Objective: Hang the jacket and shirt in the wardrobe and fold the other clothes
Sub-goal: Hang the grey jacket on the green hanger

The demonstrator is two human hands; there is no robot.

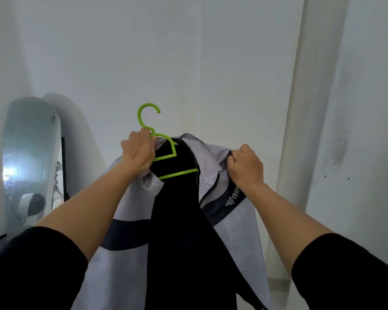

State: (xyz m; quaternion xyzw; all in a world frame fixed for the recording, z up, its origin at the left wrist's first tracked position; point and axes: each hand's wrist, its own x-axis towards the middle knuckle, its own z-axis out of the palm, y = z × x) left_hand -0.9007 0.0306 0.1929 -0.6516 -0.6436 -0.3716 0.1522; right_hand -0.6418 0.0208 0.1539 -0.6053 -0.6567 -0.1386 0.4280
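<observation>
Jacket sits half-seated: your left hand grips the green hanger, your right hand pinches the shoulder; let go early and it could slide off.

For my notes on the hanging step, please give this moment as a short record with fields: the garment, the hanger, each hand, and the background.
garment: grey and navy zip jacket, open at the front, draped on the hanger
hanger: green plastic hanger, hook free, not on any rail
left hand: left hand grips the hanger neck below the hook
right hand: right hand pinches the jacket's shoulder fabric
background: white wall; mirror at left
</observation>
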